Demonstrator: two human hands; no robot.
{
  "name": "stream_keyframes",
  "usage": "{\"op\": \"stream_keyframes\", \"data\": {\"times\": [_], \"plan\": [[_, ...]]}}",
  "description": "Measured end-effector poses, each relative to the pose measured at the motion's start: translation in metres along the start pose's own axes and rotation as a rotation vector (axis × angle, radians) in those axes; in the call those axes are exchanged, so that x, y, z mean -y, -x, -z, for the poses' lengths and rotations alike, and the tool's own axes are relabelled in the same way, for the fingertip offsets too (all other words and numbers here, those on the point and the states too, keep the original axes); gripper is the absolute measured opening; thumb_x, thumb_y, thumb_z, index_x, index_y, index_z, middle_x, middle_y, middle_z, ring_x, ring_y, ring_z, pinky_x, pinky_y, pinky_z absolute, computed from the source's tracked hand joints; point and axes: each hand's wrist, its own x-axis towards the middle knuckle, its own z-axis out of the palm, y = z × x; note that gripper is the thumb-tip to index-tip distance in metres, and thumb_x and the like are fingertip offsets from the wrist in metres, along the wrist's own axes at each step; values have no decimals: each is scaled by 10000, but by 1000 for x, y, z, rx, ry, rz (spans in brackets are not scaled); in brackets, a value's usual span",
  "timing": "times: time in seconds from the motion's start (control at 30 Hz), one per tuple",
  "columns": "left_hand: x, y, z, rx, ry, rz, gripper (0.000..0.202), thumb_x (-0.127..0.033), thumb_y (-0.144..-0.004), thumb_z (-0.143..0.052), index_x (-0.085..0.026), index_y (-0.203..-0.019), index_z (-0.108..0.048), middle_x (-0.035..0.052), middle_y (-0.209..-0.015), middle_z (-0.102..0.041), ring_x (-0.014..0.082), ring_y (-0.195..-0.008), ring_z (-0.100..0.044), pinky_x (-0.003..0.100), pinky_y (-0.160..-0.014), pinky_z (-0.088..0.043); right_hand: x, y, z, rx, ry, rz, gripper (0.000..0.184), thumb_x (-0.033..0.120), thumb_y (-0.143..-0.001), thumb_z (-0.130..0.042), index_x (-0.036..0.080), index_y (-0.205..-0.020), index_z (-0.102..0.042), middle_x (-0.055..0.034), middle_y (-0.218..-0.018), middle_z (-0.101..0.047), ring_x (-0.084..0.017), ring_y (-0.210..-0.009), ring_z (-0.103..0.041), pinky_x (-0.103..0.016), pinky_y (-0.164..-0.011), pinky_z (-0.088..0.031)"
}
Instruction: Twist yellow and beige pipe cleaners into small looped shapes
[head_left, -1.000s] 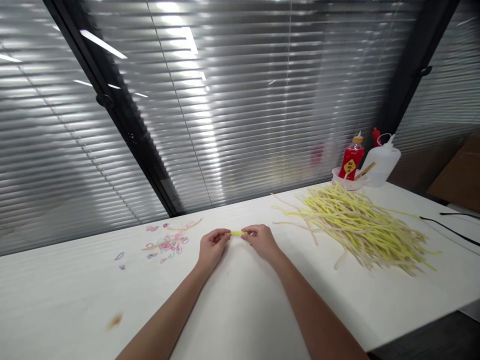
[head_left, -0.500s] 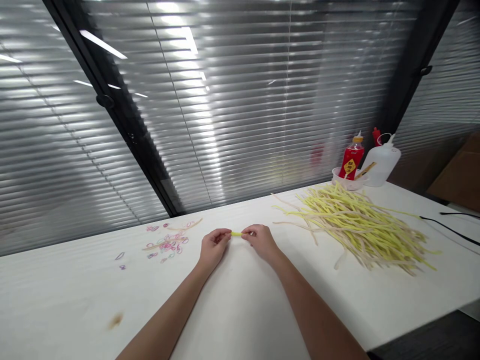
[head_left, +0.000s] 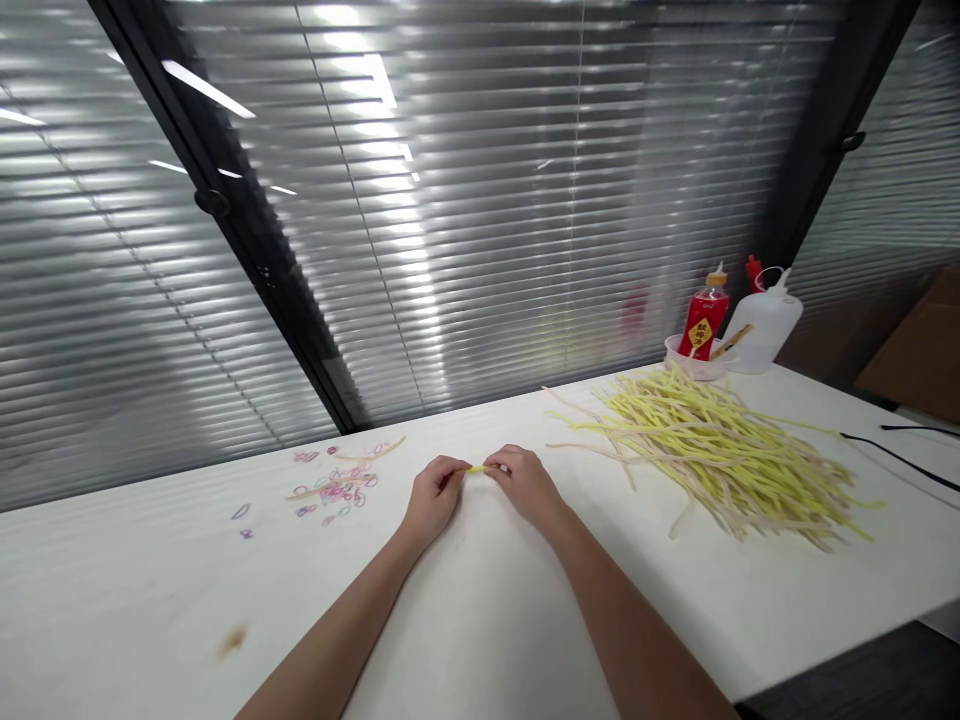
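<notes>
Pinching a short yellow strip between my left hand and right hand, both clamped on its ends, I judge I next need another from the yellow-and-beige strip pile at two o'clock.

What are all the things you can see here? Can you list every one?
yellow strip: one, yellow, pinched between both hands above the table
pile of strips: many, yellow and cream, right side of the table
small loops: many, pink and purple, scattered left of the hands
red bottle: one, red with a pale cap, in a small bowl at the far right
bowl: one, white, behind the pile
white bottle: one, beside the red bottle
black cable: one, right edge
table: one, white
blinds: grey, behind the table
left hand: one, holds the strip's left end
right hand: one, holds the strip's right end
</notes>
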Motion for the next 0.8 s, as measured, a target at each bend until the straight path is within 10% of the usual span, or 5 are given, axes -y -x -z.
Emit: {"op": "stream_keyframes", "data": {"times": [0.8], "plan": [[-9, 1, 1, 60, -85, -66, 271, -284, -877, -417, -217, -965, -665, 63, -901, -628, 195, -842, -579, 322, -760, -460, 1, 4, 7, 15, 211, -16, 206, 294, -889, -506, 287, -968, -697, -8, -925, -669, -146, -856, -608, -236, -741, -417]]}}
